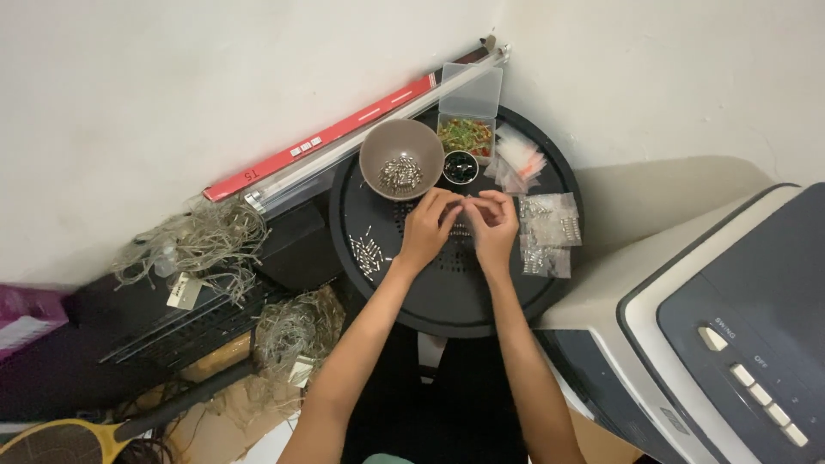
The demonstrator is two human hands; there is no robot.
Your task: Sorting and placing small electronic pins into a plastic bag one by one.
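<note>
My left hand (427, 227) and my right hand (495, 225) meet fingertip to fingertip over the middle of a round black tray table (447, 296), pinching a tiny part that is too small to make out. Just beyond the fingers stands a brown bowl (401, 142) with several small silvery metal parts in it. A loose cluster of the same silvery parts (367, 252) lies on the tray left of my left hand. Clear bags of parts (547, 234) lie right of my right hand.
A small black cup (461, 167), an open clear box of green and red bits (467, 133) and small plastic bags (518, 161) sit at the tray's far side. Tube lamp and red box (326, 137) lean on the wall. Tangled wire bundles (202, 245) left; grey appliance (730, 335) right.
</note>
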